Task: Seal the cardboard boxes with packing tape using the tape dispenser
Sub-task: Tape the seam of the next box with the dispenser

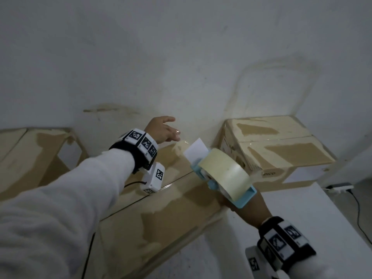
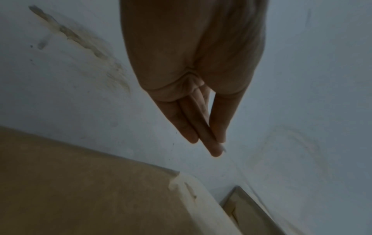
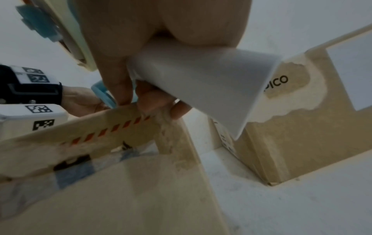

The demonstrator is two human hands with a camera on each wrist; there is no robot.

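My right hand (image 3: 149,101) grips a blue tape dispenser (image 1: 241,198) that carries a pale roll of packing tape (image 1: 225,174). Its fingers curl round the dispenser's white part (image 3: 201,82). The dispenser is held over the right side of the middle cardboard box (image 1: 161,208), near the box's far end. A shiny bit of tape (image 1: 181,144) shows ahead of the dispenser's nose. My left hand (image 1: 171,131) reaches out above the far end of that box with straight fingers (image 2: 209,135) and holds nothing. Whether it touches the tape I cannot tell.
A second cardboard box (image 1: 281,150) marked PICO (image 3: 278,82) stands at the right against the white wall (image 1: 181,57). Another box (image 1: 30,158) is at the left. A white surface (image 1: 291,208) lies under the boxes, and a cable (image 1: 358,214) runs at far right.
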